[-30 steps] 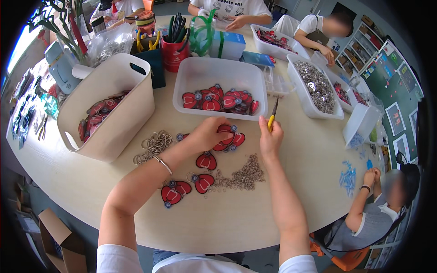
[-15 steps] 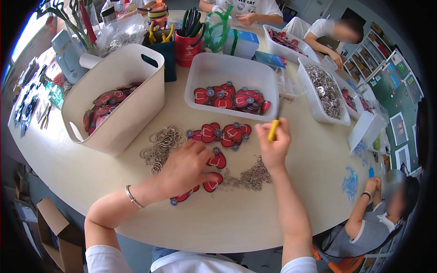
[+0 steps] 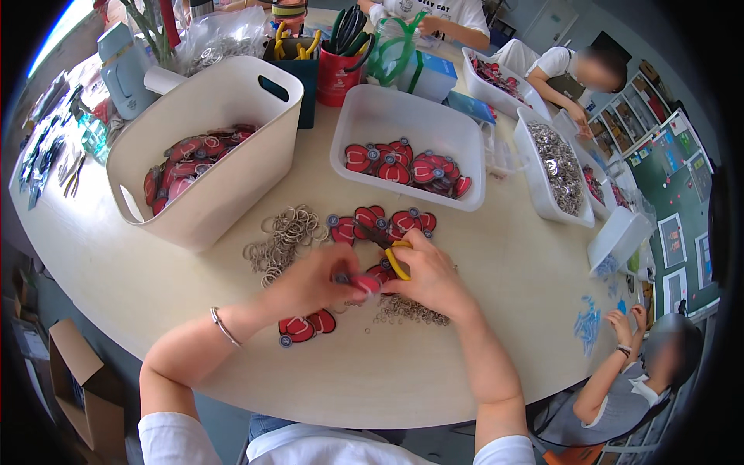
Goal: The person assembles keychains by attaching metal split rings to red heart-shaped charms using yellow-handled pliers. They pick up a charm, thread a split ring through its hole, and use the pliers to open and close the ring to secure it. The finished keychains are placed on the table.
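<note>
My left hand (image 3: 310,280) is closed on a red flat charm (image 3: 367,285) with a small round dark tag, blurred by motion and lifted off the table. Close beside it, my right hand (image 3: 431,277) grips yellow-handled pliers (image 3: 398,262), their dark jaws pointing up and left over more red charms (image 3: 369,220). Two or so red charms (image 3: 304,328) lie below my left hand. Silver split rings (image 3: 282,239) are heaped beyond my left wrist. A spread of tiny metal rings (image 3: 409,311) lies under my right hand, partly hidden by it.
A deep cream bin (image 3: 232,178) and a clear white tub (image 3: 411,105) hold red charms. To the right stands a long tub of metal parts (image 3: 552,163). A red tool cup (image 3: 339,77) is at the back. Other people sit around the table's far and right sides.
My right hand has brought the pliers left and inward, beside my left hand. My left hand has picked up a red charm from the table. The view has shifted slightly.
</note>
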`<state>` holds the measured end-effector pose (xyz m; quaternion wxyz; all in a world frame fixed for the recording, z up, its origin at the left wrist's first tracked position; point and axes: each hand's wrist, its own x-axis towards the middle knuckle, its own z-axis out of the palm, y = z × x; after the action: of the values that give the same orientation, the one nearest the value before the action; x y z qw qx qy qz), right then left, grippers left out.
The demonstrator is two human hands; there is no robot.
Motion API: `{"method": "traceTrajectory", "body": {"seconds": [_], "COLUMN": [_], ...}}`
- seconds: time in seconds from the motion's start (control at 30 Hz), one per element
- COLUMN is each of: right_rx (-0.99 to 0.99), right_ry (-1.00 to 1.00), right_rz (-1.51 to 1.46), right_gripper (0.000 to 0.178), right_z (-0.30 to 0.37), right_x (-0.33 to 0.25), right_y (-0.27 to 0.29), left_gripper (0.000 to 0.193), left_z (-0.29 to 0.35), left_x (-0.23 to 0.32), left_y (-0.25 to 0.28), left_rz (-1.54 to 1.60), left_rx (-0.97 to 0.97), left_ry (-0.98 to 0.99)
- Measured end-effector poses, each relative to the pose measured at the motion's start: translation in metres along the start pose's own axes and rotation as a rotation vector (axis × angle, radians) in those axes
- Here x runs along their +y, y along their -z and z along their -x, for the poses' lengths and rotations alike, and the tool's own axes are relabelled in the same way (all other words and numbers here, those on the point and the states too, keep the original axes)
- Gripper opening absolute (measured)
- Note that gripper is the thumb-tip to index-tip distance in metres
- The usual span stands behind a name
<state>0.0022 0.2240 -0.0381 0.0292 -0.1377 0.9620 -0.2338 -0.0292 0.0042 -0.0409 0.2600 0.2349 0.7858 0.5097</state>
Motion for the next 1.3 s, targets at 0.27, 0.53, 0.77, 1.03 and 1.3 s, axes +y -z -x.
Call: {"method": "traceTrajectory", "body": {"seconds": [0.27, 0.53, 0.77, 1.03, 1.3], "right_rx": [-0.082, -0.085, 0.1, 0.063, -0.08], "right_ry": [-0.118, -0.133, -0.128, -0.092, 0.11], "right_rz": [0.057, 0.083, 0.127, -0.057, 0.113], "right_gripper": [0.045, 0.05, 0.047, 0.026, 0.014], "right_z": [0.0, 0.001, -0.002, 0.0, 0.009], "right_x": [0.011, 0.011, 0.017, -0.012, -0.008], "right_y": [0.011, 0.019, 0.007, 0.008, 0.011], "left_gripper": [0.025, 0.026, 0.027, 0.019, 0.018], "left_z": [-0.004, 0.0, -0.001, 0.005, 0.04], "left_x": [-0.004, 0.01, 0.012, 0.01, 0.004], "left_y": [-0.017, -0.047, -0.033, 0.01, 0.016], "left_rz": [0.853, 0.764, 1.033, 0.817, 0.549], "left_rx": [0.153, 0.07, 0.143, 0.209, 0.096], "left_ry": [0.251, 0.278, 0.246, 0.219, 0.184]}}
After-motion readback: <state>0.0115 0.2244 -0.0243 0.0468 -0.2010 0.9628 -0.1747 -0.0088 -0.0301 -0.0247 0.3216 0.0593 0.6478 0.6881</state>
